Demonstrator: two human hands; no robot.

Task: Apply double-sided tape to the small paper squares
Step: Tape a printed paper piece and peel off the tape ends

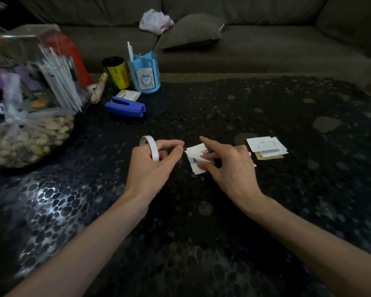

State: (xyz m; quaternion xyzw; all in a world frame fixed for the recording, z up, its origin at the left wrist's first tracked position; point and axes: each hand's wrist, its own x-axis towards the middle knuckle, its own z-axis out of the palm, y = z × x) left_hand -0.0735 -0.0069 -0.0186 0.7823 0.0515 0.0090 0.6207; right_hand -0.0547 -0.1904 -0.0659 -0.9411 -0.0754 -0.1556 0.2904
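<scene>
Gripping tape roll [150,146], left hand [152,166] curled.

Your white tape roll [150,146] stands on edge just left of the small paper squares [196,160], which lie flat, overlapping, white with green print.

Dim room, olive sofa [266,46], dark pebble-patterned table [223,221]

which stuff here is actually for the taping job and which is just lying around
In use:
left hand holding the tape roll
right hand on the small paper squares
stack of paper pieces

Lying about:
blue stapler
blue pen holder
yellow can
bag of nuts
plastic bag on the sofa
</scene>
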